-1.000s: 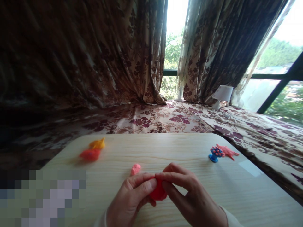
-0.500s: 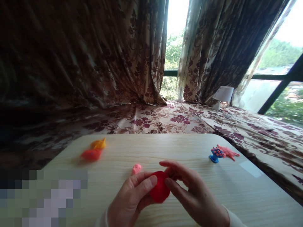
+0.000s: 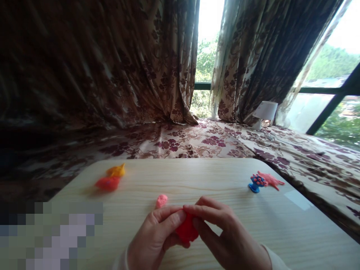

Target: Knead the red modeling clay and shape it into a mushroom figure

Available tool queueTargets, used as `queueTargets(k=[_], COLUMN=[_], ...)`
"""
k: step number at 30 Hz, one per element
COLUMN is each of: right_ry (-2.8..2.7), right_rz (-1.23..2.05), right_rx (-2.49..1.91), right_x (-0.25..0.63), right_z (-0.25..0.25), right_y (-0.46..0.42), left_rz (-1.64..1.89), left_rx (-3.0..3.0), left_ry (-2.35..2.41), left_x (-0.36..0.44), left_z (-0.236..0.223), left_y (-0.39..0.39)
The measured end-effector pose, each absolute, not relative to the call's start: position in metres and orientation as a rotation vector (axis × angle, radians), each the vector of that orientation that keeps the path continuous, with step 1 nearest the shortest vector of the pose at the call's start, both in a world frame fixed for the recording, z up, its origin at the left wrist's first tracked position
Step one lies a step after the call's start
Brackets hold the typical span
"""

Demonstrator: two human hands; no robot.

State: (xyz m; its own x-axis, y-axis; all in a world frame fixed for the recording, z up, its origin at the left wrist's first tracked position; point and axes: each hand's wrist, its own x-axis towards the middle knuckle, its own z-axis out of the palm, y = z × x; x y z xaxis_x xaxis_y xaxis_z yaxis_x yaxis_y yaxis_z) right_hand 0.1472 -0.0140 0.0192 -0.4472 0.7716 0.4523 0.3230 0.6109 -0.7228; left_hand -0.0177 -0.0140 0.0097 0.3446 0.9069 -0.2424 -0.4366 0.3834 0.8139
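On wood-grain table (image 3: pixel 180 176), pink clay lump (image 3: pixel 161 201) is seen just beyond L hand (image 3: pixel 156 229); yellow clay piece (image 3: pixel 116 170) & orange-red clay piece (image 3: pixel 107 184) are set far L, blue pink-dotted clay model (image 3: pixel 257 182) & flat pink clay piece (image 3: pixel 271 180) far R. Red clay wad (image 3: pixel 186 229) is held btwn hands, pinched by L hand & R hand (image 3: pixel 229 229) digits, partly covered.

Points the left hand (image 3: pixel 154 229) toward two o'clock and the right hand (image 3: pixel 233 232) toward ten, pinching with bent fingers and thumbs, with fingertips close together.
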Motion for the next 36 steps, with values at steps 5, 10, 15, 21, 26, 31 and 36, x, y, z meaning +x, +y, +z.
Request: queueTargets(k=[5,10,15,21,26,31,36], right_ry=[-1.89,-1.671,-1.673,-1.798,-1.863,-1.955,-2.027], right_rz=[0.767,1.042,1.023,0.842,0.753,0.707,0.698], right_rx=[-0.911,-0.925,-0.956,-0.977,-0.905,-0.864,-0.875], right_x=[0.147,0.146,0.148,0.15,0.15,0.148,0.149], right_z=[0.013,0.015,0.018,0.018,0.021,0.024,0.021], right_y=[-0.016,-0.013,-0.013,-0.016,-0.016,-0.015,-0.015], left_rz=[1.037,1.063,1.035,0.895,0.939,0.969,0.99], left_rx=[0.633,0.582,0.603,0.864,0.82,0.777,0.75], left_ry=[0.726,0.755,0.75,0.728,0.752,0.761,0.77], left_x=[-0.017,-0.019,-0.02,-0.024,-0.023,-0.021,-0.019], left_z=[0.01,0.011,0.012,0.012,0.01,0.009,0.012], left_y=[-0.011,-0.009,-0.01,-0.013,-0.012,-0.013,-0.013])
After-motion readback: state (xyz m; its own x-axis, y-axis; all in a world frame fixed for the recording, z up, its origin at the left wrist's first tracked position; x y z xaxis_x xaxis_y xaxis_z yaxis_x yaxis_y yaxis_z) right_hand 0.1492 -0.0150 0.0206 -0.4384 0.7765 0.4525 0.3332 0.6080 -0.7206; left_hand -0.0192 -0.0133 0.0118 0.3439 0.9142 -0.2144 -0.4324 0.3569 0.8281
